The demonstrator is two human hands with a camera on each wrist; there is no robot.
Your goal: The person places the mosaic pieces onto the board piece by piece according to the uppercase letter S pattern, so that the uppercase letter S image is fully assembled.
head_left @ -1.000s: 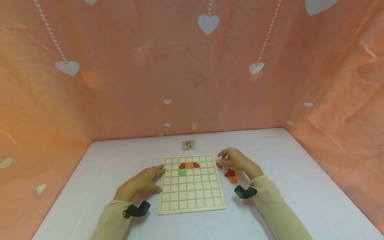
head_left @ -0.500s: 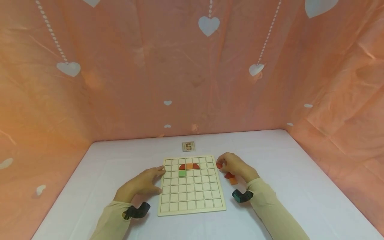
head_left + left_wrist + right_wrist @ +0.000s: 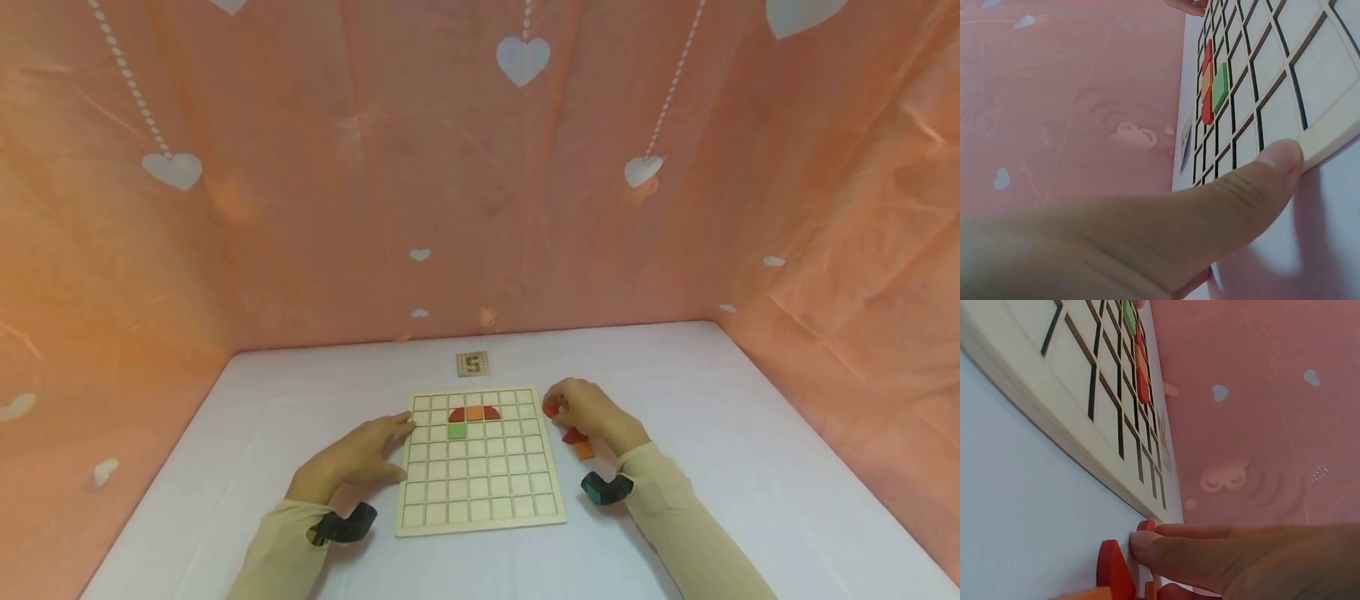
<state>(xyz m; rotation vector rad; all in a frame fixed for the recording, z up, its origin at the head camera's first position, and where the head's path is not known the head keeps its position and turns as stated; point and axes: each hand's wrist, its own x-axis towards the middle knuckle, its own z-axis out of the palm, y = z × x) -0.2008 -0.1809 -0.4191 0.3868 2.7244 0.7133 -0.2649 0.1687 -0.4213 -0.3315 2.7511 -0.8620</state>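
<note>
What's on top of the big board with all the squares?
The board holds two red pieces, an orange piece between them, and a green piece beside one. They cover the board beneath, so what's under them can't be seen.

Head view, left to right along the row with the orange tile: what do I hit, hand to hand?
Left hand → left red quarter-circle tile → orange square tile → right red quarter-circle tile → right hand, pinching a red tile.
</note>
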